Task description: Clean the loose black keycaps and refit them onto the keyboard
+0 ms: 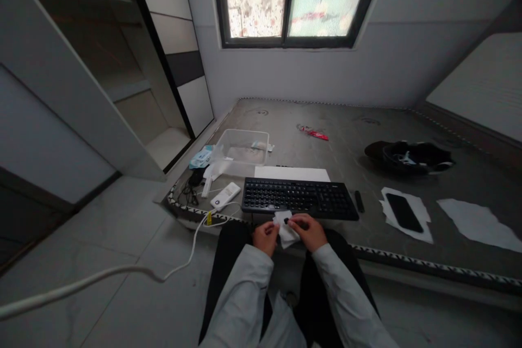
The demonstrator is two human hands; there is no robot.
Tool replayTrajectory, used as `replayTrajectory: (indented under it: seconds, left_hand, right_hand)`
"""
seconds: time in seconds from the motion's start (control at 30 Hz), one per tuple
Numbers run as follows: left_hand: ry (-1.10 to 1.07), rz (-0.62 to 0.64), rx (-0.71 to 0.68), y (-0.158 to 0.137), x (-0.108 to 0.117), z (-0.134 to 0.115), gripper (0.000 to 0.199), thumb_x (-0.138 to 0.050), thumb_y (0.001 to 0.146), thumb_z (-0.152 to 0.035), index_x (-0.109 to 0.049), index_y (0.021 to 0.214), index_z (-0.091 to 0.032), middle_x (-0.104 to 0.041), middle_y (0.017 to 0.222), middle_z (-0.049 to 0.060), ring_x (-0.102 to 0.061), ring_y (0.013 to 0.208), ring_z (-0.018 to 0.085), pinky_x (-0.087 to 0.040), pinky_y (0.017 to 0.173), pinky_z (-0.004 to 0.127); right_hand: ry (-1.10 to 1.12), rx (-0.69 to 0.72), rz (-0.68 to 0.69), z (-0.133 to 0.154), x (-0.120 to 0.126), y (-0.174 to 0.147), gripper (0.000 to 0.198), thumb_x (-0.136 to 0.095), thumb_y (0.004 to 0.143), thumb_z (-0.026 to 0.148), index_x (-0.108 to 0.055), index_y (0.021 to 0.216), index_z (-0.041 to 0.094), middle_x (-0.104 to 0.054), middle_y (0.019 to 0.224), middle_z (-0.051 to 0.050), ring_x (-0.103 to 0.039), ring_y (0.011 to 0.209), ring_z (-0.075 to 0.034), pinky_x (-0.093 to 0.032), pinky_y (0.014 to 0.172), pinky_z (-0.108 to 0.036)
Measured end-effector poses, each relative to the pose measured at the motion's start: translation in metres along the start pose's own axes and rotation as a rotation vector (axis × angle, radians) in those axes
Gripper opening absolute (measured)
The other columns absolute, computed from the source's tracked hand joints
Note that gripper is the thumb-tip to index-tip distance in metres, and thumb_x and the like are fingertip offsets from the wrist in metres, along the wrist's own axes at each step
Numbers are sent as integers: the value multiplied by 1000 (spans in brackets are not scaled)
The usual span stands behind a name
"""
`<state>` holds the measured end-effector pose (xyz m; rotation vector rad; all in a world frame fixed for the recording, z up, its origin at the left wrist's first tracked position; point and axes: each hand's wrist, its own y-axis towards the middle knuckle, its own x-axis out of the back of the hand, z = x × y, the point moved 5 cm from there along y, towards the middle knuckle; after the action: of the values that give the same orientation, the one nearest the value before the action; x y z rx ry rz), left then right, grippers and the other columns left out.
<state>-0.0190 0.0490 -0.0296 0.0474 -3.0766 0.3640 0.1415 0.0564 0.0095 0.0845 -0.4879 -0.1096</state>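
White tissue (289, 236) is held just on the near side of a black keyboard (299, 197), its longer side running roughly crosswise to the keyboard's length. A person's left hand (265, 237), fingers curled, pinches the left edge; the right hand (309, 232) grips a small dark piece (286, 221) (too tiny to identify) narrowly between its fingertips, over the tissue. Neither hand is clearly nearer, though the dark piece sits with the right. Right of the keyboard, a phone (404, 212) lies on white paper (426, 207).
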Motion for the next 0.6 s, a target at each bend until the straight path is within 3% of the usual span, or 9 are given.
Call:
replayTrajectory:
  seconds: [0.17,0.27,0.37,0.47,0.53,0.6]
  left_hand:
    - [-37,31,-14,-12,5,-6,33,-60,67,-39,-67,81,-10,-66,63,4,-50,40,8,-34,33,16]
    - [-84,36,-13,-12,10,-9,36,-61,64,-39,-67,83,-9,-64,58,2,-42,33,5,-32,33,17]
    - [-176,80,2,-10,12,-6,38,-60,63,-40,-66,84,-9,-60,52,0,-42,32,5,-29,33,17]
    - [-284,221,46,-10,6,-3,41,-55,65,-41,-65,90,-10,-56,47,-2,-47,34,8,-29,32,17]
    - [-281,260,32,-13,4,-4,43,-55,66,-41,-64,94,-10,-56,47,-1,-49,35,9,-31,33,17]
    - [-223,196,-34,-15,6,-7,41,-59,64,-40,-65,92,-10,-62,55,2,-51,41,9,-35,36,17]
  right_hand:
    - [101,-46,-9,-15,-13,-16,25,-64,63,44,-67,69,20,-54,111,-10,-53,100,-24,-49,72,-32]
    - [228,-56,-31,-11,-15,-16,28,-65,59,45,-64,65,18,-53,115,-11,-53,101,-23,-48,75,-32]
    - [308,-95,14,-8,-21,-17,31,-66,57,47,-61,63,17,-64,92,-9,-60,83,-21,-48,71,-32]
    - [339,-162,56,-7,-27,-20,35,-66,55,51,-60,63,17,-64,62,-3,-59,61,-18,-47,60,-30]
    - [359,-184,72,-7,-27,-21,37,-67,54,52,-61,63,17,-63,58,-1,-58,56,-17,-46,56,-29]
    - [385,-196,109,-9,-29,-21,38,-67,53,52,-61,63,16,-64,59,-2,-58,56,-17,-46,56,-29]
